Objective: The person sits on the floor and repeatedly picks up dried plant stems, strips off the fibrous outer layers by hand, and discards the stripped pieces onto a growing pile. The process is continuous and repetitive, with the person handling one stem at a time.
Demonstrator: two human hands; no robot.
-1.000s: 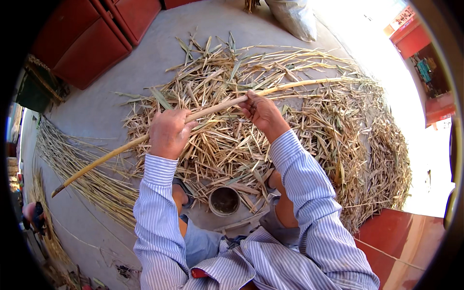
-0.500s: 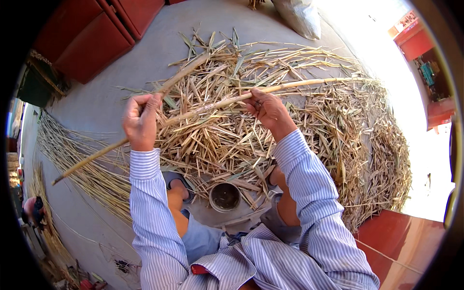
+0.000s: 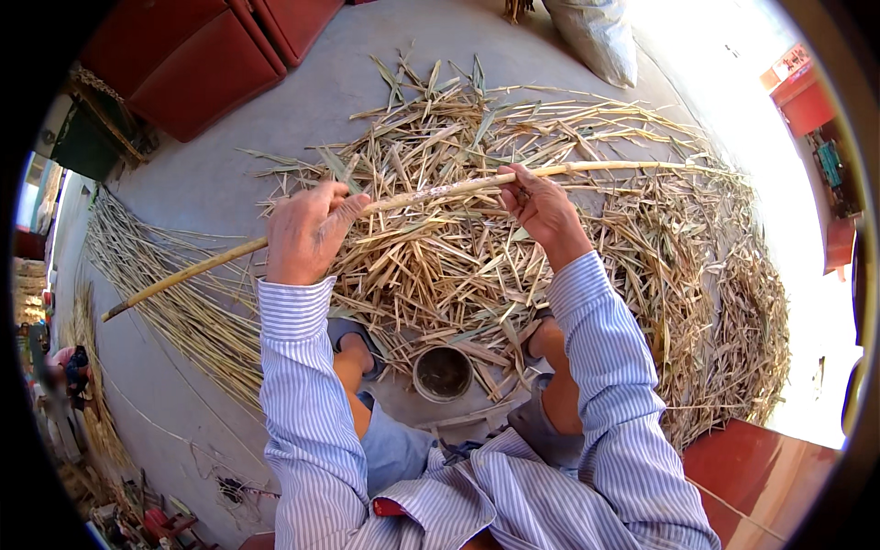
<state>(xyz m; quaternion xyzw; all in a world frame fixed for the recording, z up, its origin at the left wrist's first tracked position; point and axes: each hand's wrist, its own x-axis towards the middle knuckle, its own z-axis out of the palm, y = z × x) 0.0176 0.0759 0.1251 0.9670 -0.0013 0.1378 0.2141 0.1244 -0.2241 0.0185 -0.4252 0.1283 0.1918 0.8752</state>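
A long, pale yellow reed stalk [image 3: 431, 193] stretches across in front of me, its dark cut end at the left and its thin end over the pile at the right. My left hand [image 3: 310, 229] is closed around the stalk left of its middle. A short strip of dry husk [image 3: 351, 168] sticks up by those fingers; whether they hold it is unclear. With thumb and fingers, my right hand [image 3: 543, 209] pinches the stalk farther right. Beneath both hands spreads a wide heap of dry leaves and husks [image 3: 431, 266].
A round metal bowl [image 3: 443, 373] stands between my feet. At the left lies a bundle of thin stalks [image 3: 183, 284]. Red furniture [image 3: 202, 69] fills the far left, and a pale sack [image 3: 596, 41] stands at the back. A red board [image 3: 761, 477] lies at the lower right.
The long husk piece that rose from my left hand no longer shows at that length. My left hand has turned, its back now upward, and sits closer along the stalk. My right hand still pinches it.
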